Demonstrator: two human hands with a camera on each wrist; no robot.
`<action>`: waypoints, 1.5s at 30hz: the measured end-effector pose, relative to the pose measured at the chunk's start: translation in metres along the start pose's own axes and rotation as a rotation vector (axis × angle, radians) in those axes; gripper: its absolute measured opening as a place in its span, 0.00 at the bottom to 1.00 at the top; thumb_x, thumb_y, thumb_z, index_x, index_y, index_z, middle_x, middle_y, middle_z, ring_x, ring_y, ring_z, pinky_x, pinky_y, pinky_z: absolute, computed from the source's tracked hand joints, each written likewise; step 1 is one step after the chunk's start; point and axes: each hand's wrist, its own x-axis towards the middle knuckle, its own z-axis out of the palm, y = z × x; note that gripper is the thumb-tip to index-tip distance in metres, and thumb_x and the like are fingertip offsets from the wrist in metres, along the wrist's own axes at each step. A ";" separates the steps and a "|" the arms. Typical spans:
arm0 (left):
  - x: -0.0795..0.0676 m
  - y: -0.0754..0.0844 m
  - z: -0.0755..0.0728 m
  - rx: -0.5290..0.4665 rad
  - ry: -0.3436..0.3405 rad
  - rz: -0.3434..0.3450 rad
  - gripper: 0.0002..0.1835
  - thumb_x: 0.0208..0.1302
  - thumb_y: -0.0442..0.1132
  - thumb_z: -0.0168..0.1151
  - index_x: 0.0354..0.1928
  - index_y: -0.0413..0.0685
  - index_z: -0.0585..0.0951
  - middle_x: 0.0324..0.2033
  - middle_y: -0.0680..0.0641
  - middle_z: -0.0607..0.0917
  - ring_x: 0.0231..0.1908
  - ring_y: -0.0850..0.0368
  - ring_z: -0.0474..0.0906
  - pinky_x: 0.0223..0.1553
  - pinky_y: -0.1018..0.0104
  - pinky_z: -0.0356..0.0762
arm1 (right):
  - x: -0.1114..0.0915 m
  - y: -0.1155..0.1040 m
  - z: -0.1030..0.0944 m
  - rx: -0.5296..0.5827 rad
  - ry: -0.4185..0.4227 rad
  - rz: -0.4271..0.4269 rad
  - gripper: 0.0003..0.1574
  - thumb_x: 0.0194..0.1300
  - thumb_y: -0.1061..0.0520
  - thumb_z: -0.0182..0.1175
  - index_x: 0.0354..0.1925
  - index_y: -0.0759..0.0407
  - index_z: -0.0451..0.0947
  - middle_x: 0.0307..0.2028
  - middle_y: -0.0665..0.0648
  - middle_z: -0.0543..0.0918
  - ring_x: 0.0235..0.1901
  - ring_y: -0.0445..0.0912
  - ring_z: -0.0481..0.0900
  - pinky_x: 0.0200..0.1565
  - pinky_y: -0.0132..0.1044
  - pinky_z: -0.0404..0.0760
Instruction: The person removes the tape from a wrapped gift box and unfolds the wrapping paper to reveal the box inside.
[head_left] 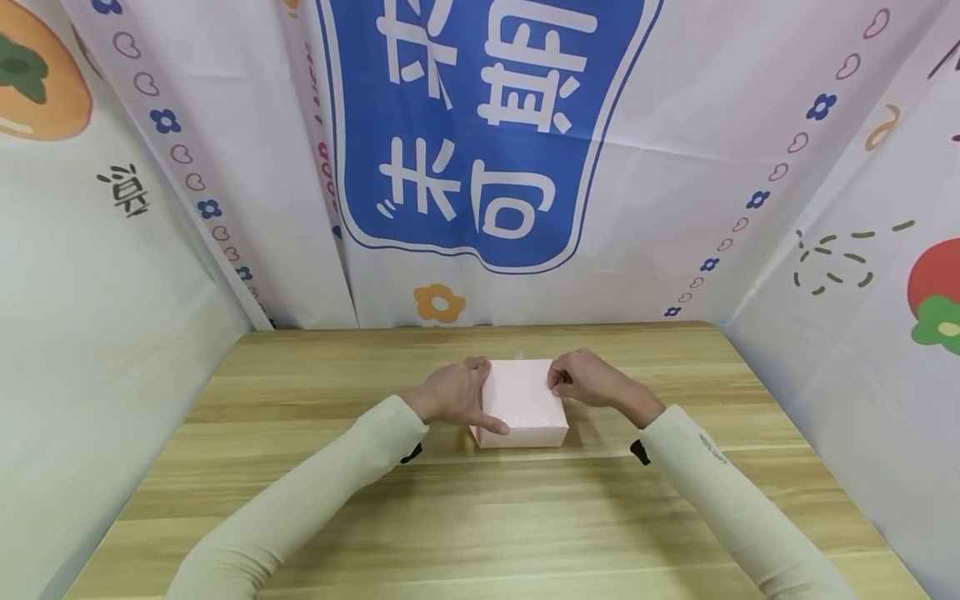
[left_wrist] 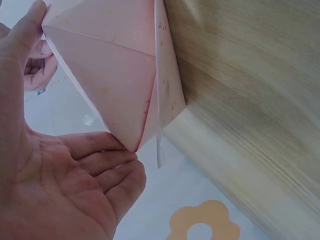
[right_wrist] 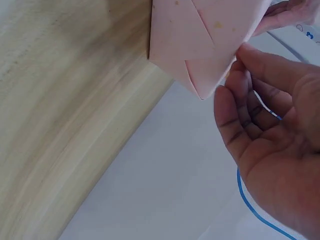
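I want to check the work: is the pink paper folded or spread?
Folded: the paper makes a flat top and front side, and both wrist views show creased panels.

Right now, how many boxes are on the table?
1: the pink box, on the wooden table between the left hand and right hand; the wrist views show the same one. Any inside it would be hidden.
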 end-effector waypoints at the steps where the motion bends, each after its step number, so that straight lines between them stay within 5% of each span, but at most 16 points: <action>1: 0.000 0.000 0.000 0.001 0.001 -0.001 0.63 0.43 0.80 0.63 0.69 0.36 0.65 0.71 0.39 0.66 0.62 0.45 0.76 0.60 0.57 0.77 | 0.001 0.000 0.000 0.001 -0.008 -0.008 0.07 0.64 0.66 0.62 0.30 0.58 0.81 0.26 0.49 0.80 0.26 0.38 0.70 0.30 0.28 0.72; 9: 0.000 -0.001 -0.001 0.009 -0.005 0.003 0.63 0.44 0.80 0.62 0.68 0.35 0.66 0.71 0.39 0.66 0.62 0.44 0.75 0.60 0.57 0.78 | -0.004 0.006 0.006 0.020 0.056 -0.024 0.08 0.64 0.64 0.63 0.42 0.62 0.86 0.32 0.52 0.83 0.32 0.39 0.75 0.34 0.29 0.77; 18: -0.001 0.000 0.000 -0.006 0.002 0.010 0.62 0.44 0.80 0.63 0.67 0.35 0.66 0.71 0.39 0.66 0.60 0.44 0.77 0.59 0.56 0.78 | -0.009 0.010 0.013 0.029 0.127 -0.010 0.05 0.64 0.63 0.65 0.36 0.57 0.87 0.33 0.51 0.85 0.32 0.38 0.78 0.35 0.29 0.80; 23: -0.001 -0.001 0.001 -0.017 0.008 0.021 0.61 0.44 0.80 0.62 0.67 0.36 0.67 0.71 0.39 0.66 0.58 0.44 0.79 0.58 0.57 0.79 | -0.007 0.011 0.019 0.029 0.140 0.015 0.05 0.68 0.62 0.61 0.34 0.55 0.82 0.31 0.49 0.81 0.30 0.39 0.73 0.33 0.30 0.75; 28: -0.001 -0.002 0.000 0.001 0.011 0.014 0.63 0.44 0.80 0.62 0.69 0.35 0.65 0.71 0.39 0.66 0.61 0.44 0.76 0.60 0.56 0.78 | -0.008 0.014 0.030 -0.077 0.142 -0.067 0.06 0.73 0.63 0.53 0.35 0.60 0.71 0.34 0.52 0.72 0.36 0.42 0.68 0.37 0.32 0.72; 32: 0.000 -0.002 0.000 -0.003 0.005 0.023 0.62 0.44 0.80 0.62 0.68 0.35 0.65 0.71 0.38 0.66 0.62 0.44 0.76 0.61 0.56 0.77 | -0.012 0.017 0.033 0.050 0.125 -0.070 0.07 0.76 0.64 0.47 0.36 0.61 0.65 0.34 0.53 0.68 0.36 0.44 0.66 0.36 0.33 0.67; 37: 0.001 -0.003 0.001 -0.018 -0.008 0.018 0.65 0.44 0.80 0.62 0.70 0.34 0.63 0.72 0.38 0.64 0.66 0.44 0.71 0.64 0.57 0.74 | -0.014 0.020 0.031 0.170 0.154 -0.022 0.03 0.74 0.62 0.53 0.42 0.58 0.75 0.33 0.50 0.76 0.33 0.40 0.72 0.35 0.30 0.74; 41: 0.000 -0.002 0.001 -0.012 -0.020 0.003 0.67 0.44 0.81 0.61 0.73 0.35 0.60 0.74 0.38 0.62 0.70 0.45 0.66 0.66 0.57 0.72 | -0.012 0.021 0.031 0.149 0.216 -0.045 0.04 0.68 0.63 0.61 0.38 0.55 0.82 0.32 0.50 0.82 0.32 0.39 0.75 0.36 0.31 0.79; 45: 0.000 -0.002 0.001 -0.006 -0.022 0.001 0.67 0.44 0.81 0.60 0.73 0.35 0.60 0.74 0.38 0.61 0.69 0.45 0.67 0.65 0.57 0.73 | -0.010 0.021 0.034 0.090 0.212 -0.032 0.04 0.70 0.63 0.58 0.37 0.56 0.79 0.33 0.50 0.80 0.33 0.40 0.73 0.35 0.31 0.78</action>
